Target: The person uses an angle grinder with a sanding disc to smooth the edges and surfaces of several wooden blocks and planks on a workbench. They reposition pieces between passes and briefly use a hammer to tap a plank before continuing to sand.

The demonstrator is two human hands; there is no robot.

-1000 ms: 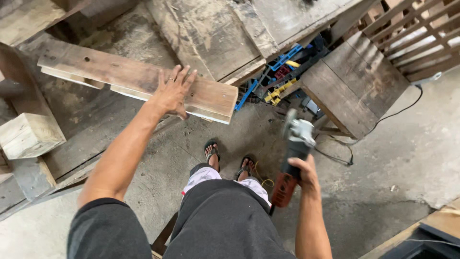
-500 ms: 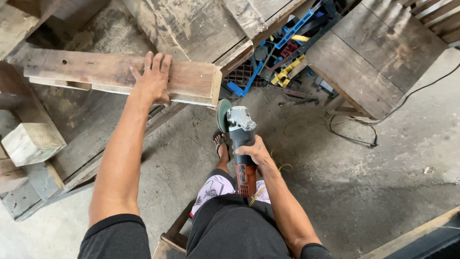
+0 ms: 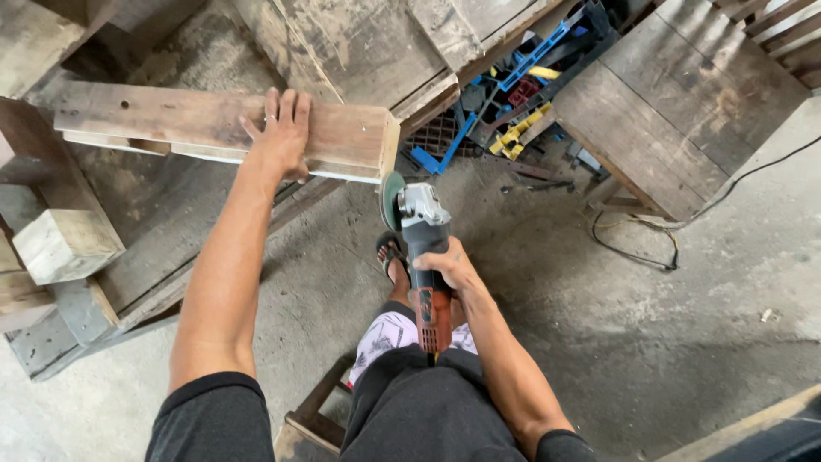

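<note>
Black shorts (image 3: 428,411) and black sleeves are filling the bottom of the view, with a patterned cloth showing at the knee and a wooden stool frame (image 3: 312,419) sitting just beside the legs on the concrete floor (image 3: 684,342). Rising from there, the right hand (image 3: 446,267) is wrapping its fingers fully closed around the red and grey body of an angle grinder (image 3: 423,257), holding it above a sandalled foot (image 3: 391,254). The grinder's disc (image 3: 392,198) is pointing away from the body and sitting just beside the cut end of a wooden plank (image 3: 222,133); whether the two are touching cannot be told. Farther out, the left hand (image 3: 280,137) is lying palm down on top of that plank, fingers stretched flat and slightly spread, pressing rather than gripping. The plank is lying level across a rough wooden frame on the left, with a pale wooden block (image 3: 64,244) resting below it. Beyond the grinder, blue and yellow clamps (image 3: 513,94) are lying in a pile between stacked boards (image 3: 359,43) and a low wooden bench (image 3: 676,111). A dark cable (image 3: 727,192) is trailing across the floor on the right.
</note>
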